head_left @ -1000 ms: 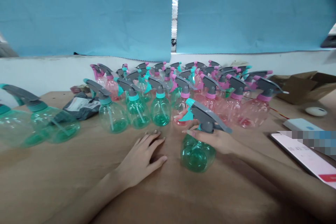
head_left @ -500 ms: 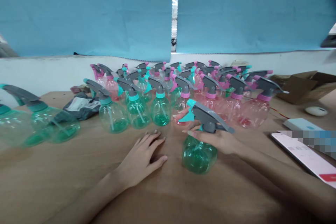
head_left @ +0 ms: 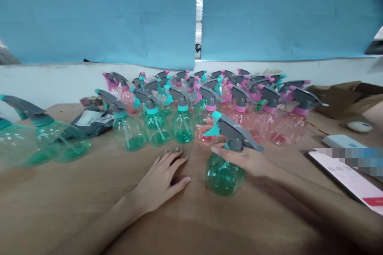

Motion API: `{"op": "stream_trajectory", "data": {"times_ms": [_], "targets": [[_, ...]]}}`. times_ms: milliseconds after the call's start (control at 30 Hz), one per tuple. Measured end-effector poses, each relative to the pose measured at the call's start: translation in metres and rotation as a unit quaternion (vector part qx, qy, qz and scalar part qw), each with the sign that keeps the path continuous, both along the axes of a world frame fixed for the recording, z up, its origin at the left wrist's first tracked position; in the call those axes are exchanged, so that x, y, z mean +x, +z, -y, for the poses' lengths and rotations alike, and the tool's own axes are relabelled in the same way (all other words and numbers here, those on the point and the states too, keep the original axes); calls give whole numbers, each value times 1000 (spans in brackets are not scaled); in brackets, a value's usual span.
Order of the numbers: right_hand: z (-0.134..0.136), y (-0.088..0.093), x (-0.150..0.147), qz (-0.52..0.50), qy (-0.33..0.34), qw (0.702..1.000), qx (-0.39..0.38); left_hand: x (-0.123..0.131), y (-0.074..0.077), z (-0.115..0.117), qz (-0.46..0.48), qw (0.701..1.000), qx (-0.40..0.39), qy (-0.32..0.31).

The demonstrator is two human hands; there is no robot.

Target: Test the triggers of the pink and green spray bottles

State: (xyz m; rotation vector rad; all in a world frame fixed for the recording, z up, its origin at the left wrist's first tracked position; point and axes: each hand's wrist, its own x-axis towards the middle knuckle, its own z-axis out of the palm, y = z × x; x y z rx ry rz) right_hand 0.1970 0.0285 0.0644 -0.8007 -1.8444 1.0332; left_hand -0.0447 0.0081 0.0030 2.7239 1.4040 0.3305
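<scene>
My right hand (head_left: 242, 159) is wrapped round the neck of a green see-through spray bottle (head_left: 225, 179) with a grey head and a turquoise trigger. The bottle leans a little, its nozzle pointing left and away from me; whether its base touches the table I cannot tell. My left hand (head_left: 163, 177) lies flat on the wooden table (head_left: 179, 227), fingers spread, holding nothing. Just beyond it stands a green spray bottle (head_left: 183, 125), beside another green spray bottle (head_left: 157, 127). A pink spray bottle (head_left: 206, 127) is partly hidden behind my right fingers.
Several pink and green spray bottles crowd the back of the table. More green bottles (head_left: 64, 143) stand at left by a dark plastic bag (head_left: 94, 121). To the right are a cardboard box (head_left: 344, 97), a white mouse (head_left: 360, 126), a white box (head_left: 344, 142) and a phone (head_left: 344, 173).
My right hand and the green spray bottle in it have shifted slightly left and away from me. My left hand has stayed still.
</scene>
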Motion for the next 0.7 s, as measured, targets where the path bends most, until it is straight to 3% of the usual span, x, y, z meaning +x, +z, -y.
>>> {"op": "stream_trajectory", "data": {"times_ms": [700], "targets": [[-1, -5, 3, 18, -48, 998, 20, 1, 1, 1, 13, 1000, 3, 0]]}}
